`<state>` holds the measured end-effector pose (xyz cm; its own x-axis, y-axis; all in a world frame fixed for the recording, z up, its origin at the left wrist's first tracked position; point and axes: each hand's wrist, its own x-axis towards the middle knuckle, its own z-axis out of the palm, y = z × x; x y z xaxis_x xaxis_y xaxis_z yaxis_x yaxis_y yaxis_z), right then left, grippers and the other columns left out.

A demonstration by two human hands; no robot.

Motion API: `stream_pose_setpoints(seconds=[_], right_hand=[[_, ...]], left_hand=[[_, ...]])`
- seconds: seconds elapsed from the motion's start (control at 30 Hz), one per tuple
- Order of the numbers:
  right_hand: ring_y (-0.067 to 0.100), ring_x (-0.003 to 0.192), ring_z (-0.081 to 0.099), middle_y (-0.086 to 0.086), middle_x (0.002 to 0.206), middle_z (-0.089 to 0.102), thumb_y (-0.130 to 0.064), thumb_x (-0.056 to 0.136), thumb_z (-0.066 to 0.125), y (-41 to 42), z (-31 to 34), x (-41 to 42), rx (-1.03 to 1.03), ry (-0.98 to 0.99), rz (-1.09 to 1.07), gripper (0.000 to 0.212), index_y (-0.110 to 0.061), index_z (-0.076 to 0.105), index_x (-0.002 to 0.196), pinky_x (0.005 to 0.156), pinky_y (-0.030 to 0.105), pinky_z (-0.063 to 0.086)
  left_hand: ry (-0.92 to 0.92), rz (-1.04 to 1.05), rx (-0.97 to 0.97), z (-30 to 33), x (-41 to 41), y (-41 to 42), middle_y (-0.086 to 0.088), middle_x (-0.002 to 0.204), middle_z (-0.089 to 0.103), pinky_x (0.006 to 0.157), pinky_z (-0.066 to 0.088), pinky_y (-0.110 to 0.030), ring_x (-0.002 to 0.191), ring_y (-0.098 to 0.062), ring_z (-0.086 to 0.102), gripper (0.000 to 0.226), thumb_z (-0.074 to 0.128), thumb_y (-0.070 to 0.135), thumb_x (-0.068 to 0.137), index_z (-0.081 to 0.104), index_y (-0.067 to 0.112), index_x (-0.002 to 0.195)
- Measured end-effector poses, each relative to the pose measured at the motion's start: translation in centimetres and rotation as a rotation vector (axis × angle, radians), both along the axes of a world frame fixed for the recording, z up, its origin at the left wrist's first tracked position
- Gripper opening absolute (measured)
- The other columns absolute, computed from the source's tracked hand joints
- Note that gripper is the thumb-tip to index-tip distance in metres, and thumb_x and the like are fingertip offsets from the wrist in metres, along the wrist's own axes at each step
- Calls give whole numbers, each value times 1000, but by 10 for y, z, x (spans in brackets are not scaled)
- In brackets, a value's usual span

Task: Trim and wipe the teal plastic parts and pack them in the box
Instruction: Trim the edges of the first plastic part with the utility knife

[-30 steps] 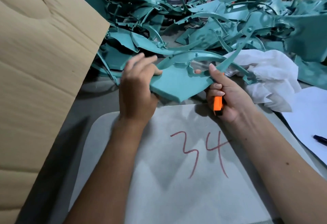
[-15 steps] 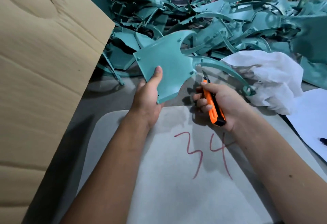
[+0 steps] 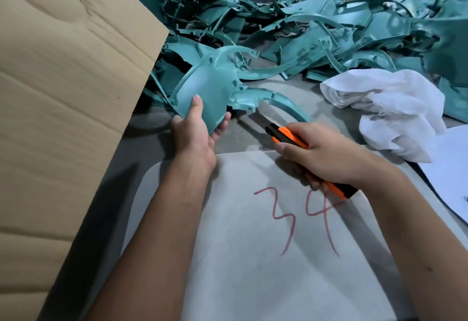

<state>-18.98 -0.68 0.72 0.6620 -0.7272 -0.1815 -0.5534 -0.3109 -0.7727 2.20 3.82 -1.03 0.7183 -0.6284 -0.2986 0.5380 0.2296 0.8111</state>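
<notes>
Resting nearest, a pale grey board point(image 3: 253, 270) bears a red "34". Above it the right hand point(image 3: 326, 158) grips an orange-and-black utility knife point(image 3: 291, 138), its blade seemingly meeting the curved teal plastic part point(image 3: 210, 87) pinched by the left hand point(image 3: 195, 133).

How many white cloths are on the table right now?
1. The white cloth lies crumpled at the right, beside the pile of teal parts and beyond the right hand. Others may be buried under the pile.
</notes>
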Motion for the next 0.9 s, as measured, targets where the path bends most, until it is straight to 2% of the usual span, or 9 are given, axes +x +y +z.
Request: stream_pose_setpoints(seconds=[0.13, 0.2, 0.37, 0.47, 0.53, 0.6, 0.7, 0.8, 0.9], right_hand=[[26, 40, 62, 12, 63, 64, -38, 108, 49, -5, -10, 5, -210, -43, -34, 28, -19, 54, 87, 36, 34, 48], [21, 42, 63, 8, 64, 65, -37, 108, 48, -15, -17, 7, -291, -140, -194, 29, -17, 58, 90, 38, 33, 50], [26, 62, 73, 12, 90, 73, -33, 111, 45, -43, -21, -3, -106, -433, -620, 25, -13, 56, 102, 52, 39, 60], [32, 79, 68, 11, 92, 68, -38, 110, 44, -45, -26, -7, -341, -283, -585, 29, -11, 55, 104, 70, 56, 58], [32, 81, 67, 11, 87, 65, -37, 110, 44, -37, -23, -5, -467, -295, -500, 26, -13, 52, 102, 71, 53, 54], [21, 75, 72, 2, 89, 69, -36, 111, 43, -26, -17, -2, -547, -358, -378, 21, -17, 51, 107, 60, 43, 56], [11, 51, 65, -4, 81, 72, -37, 111, 43, -11, -12, 7, -637, -337, -187, 25, -14, 51, 112, 45, 38, 52], [12, 50, 52, -4, 66, 57, -44, 108, 40, 4, -12, 19, -694, -284, -78, 34, -12, 54, 106, 47, 24, 41], [11, 51, 45, -9, 61, 45, -47, 107, 38, 9, -13, 26, -749, -223, -30, 36, -15, 49, 96, 50, 22, 29]], left_hand=[[-2, 39, 73, 0, 3, -3, -14, 85, 61, 39, 39, -17, 40, -13, 55, 39, 59, 23, 102, 53, -1, 132], [4, 37, 70, -1, 3, -3, -15, 88, 61, 39, 40, -16, 39, -14, 56, 36, 60, 20, 102, 55, -1, 130], [30, -4, -4, 4, 0, 1, -14, 82, 64, 41, 45, -19, 43, -14, 61, 20, 61, 15, 100, 60, 0, 113], [41, -125, -73, 5, -4, 4, -21, 100, 72, 52, 56, -24, 64, -25, 74, 22, 58, 8, 101, 59, -3, 120], [103, -217, -122, 5, -6, 5, -22, 118, 71, 65, 63, -32, 88, -35, 76, 30, 56, 3, 101, 56, -3, 130], [148, -247, -145, 5, -7, 4, -20, 121, 71, 72, 64, -36, 104, -36, 73, 31, 56, 0, 100, 58, -2, 131], [184, -233, -170, 6, -8, 4, -13, 95, 76, 58, 60, -27, 79, -22, 76, 17, 61, 0, 97, 65, 0, 113], [136, -242, -123, 6, -9, 5, -6, 72, 70, 42, 46, -15, 52, -10, 63, 5, 65, 8, 97, 66, 4, 99], [78, -282, -145, 6, -8, 5, -3, 64, 62, 36, 35, -15, 45, -8, 54, 7, 61, 9, 99, 62, 6, 92]])
